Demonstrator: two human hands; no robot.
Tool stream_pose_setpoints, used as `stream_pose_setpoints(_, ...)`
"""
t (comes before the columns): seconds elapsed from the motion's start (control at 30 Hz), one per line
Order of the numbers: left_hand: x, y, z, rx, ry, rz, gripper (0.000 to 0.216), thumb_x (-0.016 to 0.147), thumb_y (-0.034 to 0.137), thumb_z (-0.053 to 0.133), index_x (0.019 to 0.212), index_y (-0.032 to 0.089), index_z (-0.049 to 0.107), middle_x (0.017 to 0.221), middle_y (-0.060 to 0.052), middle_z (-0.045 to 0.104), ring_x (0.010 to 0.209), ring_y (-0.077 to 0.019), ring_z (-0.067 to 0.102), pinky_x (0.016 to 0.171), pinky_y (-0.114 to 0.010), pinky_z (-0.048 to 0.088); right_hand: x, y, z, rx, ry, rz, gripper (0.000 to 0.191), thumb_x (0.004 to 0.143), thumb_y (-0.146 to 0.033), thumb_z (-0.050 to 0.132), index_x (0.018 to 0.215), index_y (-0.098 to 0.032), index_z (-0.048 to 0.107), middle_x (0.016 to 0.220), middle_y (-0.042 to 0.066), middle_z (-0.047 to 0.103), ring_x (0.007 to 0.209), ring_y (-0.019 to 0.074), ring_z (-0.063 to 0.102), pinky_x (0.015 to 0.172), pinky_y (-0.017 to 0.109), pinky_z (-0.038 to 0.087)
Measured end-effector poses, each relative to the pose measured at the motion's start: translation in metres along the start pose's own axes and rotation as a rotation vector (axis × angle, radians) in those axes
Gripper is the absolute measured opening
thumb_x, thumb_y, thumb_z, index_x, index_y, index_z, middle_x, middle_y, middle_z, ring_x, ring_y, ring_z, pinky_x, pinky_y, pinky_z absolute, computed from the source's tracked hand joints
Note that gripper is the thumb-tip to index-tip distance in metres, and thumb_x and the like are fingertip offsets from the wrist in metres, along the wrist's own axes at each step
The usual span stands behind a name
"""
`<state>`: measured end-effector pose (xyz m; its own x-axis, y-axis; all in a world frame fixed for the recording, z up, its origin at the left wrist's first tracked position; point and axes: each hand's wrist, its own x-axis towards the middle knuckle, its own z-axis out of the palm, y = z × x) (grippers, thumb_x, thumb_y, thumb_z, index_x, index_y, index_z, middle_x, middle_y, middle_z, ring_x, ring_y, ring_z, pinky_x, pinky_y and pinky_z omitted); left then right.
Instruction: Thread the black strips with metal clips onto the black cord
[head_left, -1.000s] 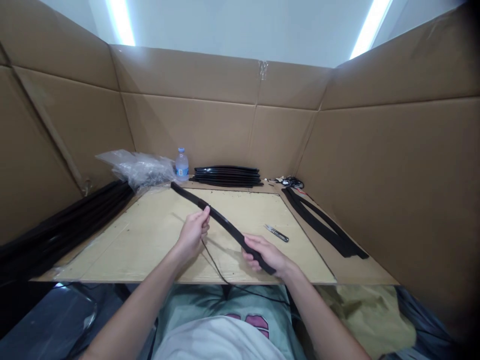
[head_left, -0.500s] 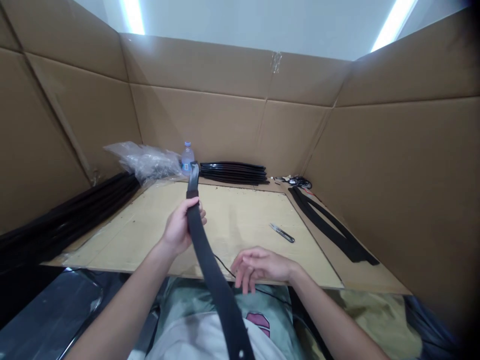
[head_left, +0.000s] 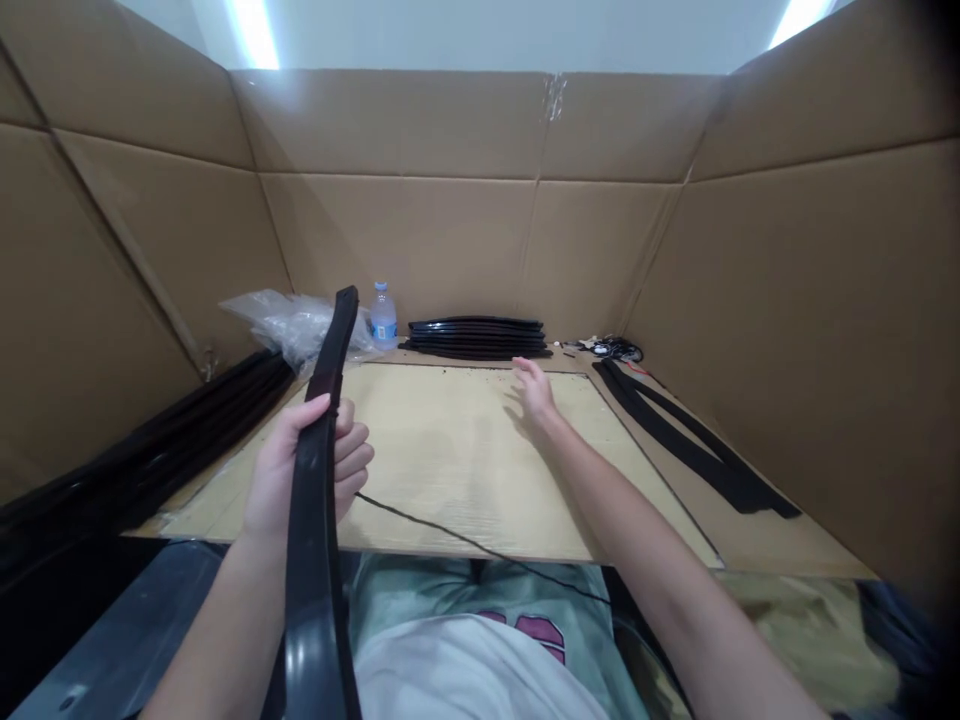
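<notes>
My left hand (head_left: 311, 465) is closed round a long, glossy black strip (head_left: 315, 540), thumb across its front. The strip stands nearly upright at left. Its narrow tip points at the back wall and its wide near part drops out of view at the bottom. My right hand (head_left: 534, 390) reaches over the far part of the board, fingers stretched out and nothing seen in them. Just beyond its fingertips lies a stack of glossy black strips (head_left: 476, 338). A thin dark cord (head_left: 450, 535) runs from beside my left hand across the board's front edge.
Cardboard walls (head_left: 465, 230) surround the pale board (head_left: 450, 450). A water bottle (head_left: 383, 318) and clear plastic bag (head_left: 289, 325) stand at back left. Long black strips (head_left: 157, 440) lie left, flat matte black strips (head_left: 690, 445) right. Tangled wires (head_left: 616, 348) sit at back right.
My right hand has moved from the front edge to the far side of the board. My left hand has shifted left, turning the strip's glossy face up. The thread snips are out of sight.
</notes>
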<state>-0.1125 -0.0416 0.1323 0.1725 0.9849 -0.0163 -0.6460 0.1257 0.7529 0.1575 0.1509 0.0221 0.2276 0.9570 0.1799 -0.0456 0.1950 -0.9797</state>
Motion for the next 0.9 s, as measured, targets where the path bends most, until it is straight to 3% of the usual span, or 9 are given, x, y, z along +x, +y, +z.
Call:
stream_pose_setpoints(0.1,-0.006,0.003,-0.002,-0.017,-0.013,0.011,0.033,0.083,0.033,0.047,0.058,0.02,0.031,0.05,0.007,0.015,0.035,-0.005,0.016,0.03,-0.015,0.013,-0.003,-0.003,-0.013,0.041,-0.182,-0.026,0.017,0.079,-0.02,0.057,0.095,-0.019,0.06,0.116,0.009,0.059,0.106,0.0203,0.055,0.087,0.037,0.046)
stream_pose_setpoints(0.2,-0.016,0.005,-0.003,-0.035,-0.027,0.007,0.032,0.083,0.032,0.048,0.059,0.02,0.03,0.051,0.007,0.015,0.035,-0.0054,0.017,0.03,-0.016,0.015,-0.042,-0.016,-0.016,0.143,-0.687,0.206,0.03,0.078,-0.026,0.063,0.105,-0.017,0.058,0.102,0.011,0.064,0.085,0.0213,0.064,0.074,0.039,0.052)
stream_pose_setpoints(0.33,-0.029,0.011,-0.004,0.015,-0.052,0.046,0.031,0.082,0.032,0.049,0.06,0.02,0.031,0.053,0.007,0.012,0.037,-0.0067,0.017,0.03,-0.018,0.015,-0.135,-0.032,-0.018,0.211,-1.301,0.517,0.037,0.075,-0.032,0.07,0.104,-0.012,0.059,0.098,0.013,0.066,0.083,0.0215,0.065,0.068,0.034,0.054)
stream_pose_setpoints(0.43,-0.032,0.02,-0.005,0.113,-0.03,0.12,0.029,0.084,0.034,0.042,0.06,0.02,0.033,0.053,0.006,0.01,0.038,-0.0082,0.015,0.031,-0.021,0.014,-0.219,-0.017,-0.024,0.243,-1.692,0.783,0.051,0.064,-0.046,0.077,0.097,-0.01,0.062,0.088,0.009,0.066,0.082,0.0203,0.065,0.069,0.029,0.054)
stream_pose_setpoints(0.53,-0.031,0.028,-0.002,0.143,-0.004,0.211,0.033,0.089,0.037,0.032,0.06,0.02,0.031,0.052,0.006,0.01,0.038,-0.0084,0.013,0.031,-0.024,0.01,-0.276,0.019,-0.028,0.132,-1.645,0.733,0.06,0.052,-0.055,0.079,0.091,-0.012,0.065,0.071,0.002,0.064,0.063,0.0129,0.062,0.057,0.018,0.049)
stream_pose_setpoints(0.67,-0.031,0.033,-0.001,0.067,0.004,0.284,0.037,0.092,0.04,0.028,0.06,0.02,0.024,0.051,0.006,0.012,0.038,-0.0068,0.012,0.031,-0.022,0.006,-0.273,0.044,-0.033,-0.083,-0.926,0.427,0.055,0.082,-0.055,0.054,0.127,-0.022,0.051,0.125,0.011,0.057,0.108,0.0219,0.058,0.094,0.038,0.044)
stream_pose_setpoints(0.73,-0.032,0.034,-0.004,0.033,-0.004,0.274,0.037,0.091,0.041,0.032,0.061,0.021,0.024,0.05,0.006,0.013,0.038,-0.0061,0.01,0.031,-0.022,0.005,-0.256,0.037,-0.037,-0.211,-0.664,0.271,0.048,0.084,-0.05,0.055,0.121,-0.02,0.056,0.129,0.013,0.055,0.119,0.0256,0.051,0.104,0.045,0.034)
stream_pose_setpoints(0.8,-0.033,0.036,-0.005,0.004,-0.011,0.261,0.038,0.091,0.042,0.034,0.061,0.021,0.025,0.049,0.006,0.014,0.039,-0.0056,0.008,0.031,-0.022,0.004,-0.247,0.021,-0.04,-0.171,-0.695,0.272,0.041,0.084,-0.047,0.056,0.113,-0.018,0.061,0.123,0.014,0.059,0.117,0.0265,0.052,0.103,0.046,0.034)
stream_pose_setpoints(0.9,-0.035,0.037,0.001,-0.011,0.11,0.25,0.041,0.091,0.047,0.032,0.06,0.02,0.026,0.048,0.006,0.015,0.038,-0.0042,0.009,0.033,-0.02,0.002,-0.255,0.003,-0.042,0.149,-1.167,0.525,0.053,0.081,-0.05,0.06,0.121,-0.016,0.054,0.12,0.016,0.061,0.108,0.0274,0.06,0.085,0.041,0.05)
